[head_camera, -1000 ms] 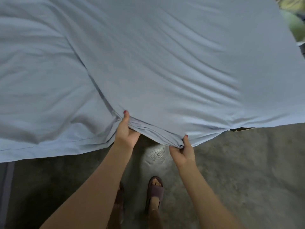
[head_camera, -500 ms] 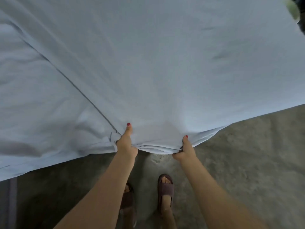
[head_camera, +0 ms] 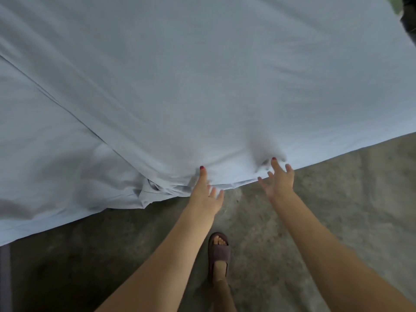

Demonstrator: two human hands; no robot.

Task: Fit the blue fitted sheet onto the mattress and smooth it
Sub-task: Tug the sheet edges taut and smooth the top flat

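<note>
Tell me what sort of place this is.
Probably a plain bedroom or a utility space, though little of it shows. A large blue sheet is spread over a bed-sized surface, the floor is bare, stained concrete, and the person wears a house slipper. Both hands are open at the sheet's edge.

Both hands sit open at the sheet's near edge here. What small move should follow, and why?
Probably re-grip the blue sheet's near hem and draw it down. The left hand and right hand have spread fingers, thumbs only touching the cloth, and a bunched fold sits left of them.
</note>
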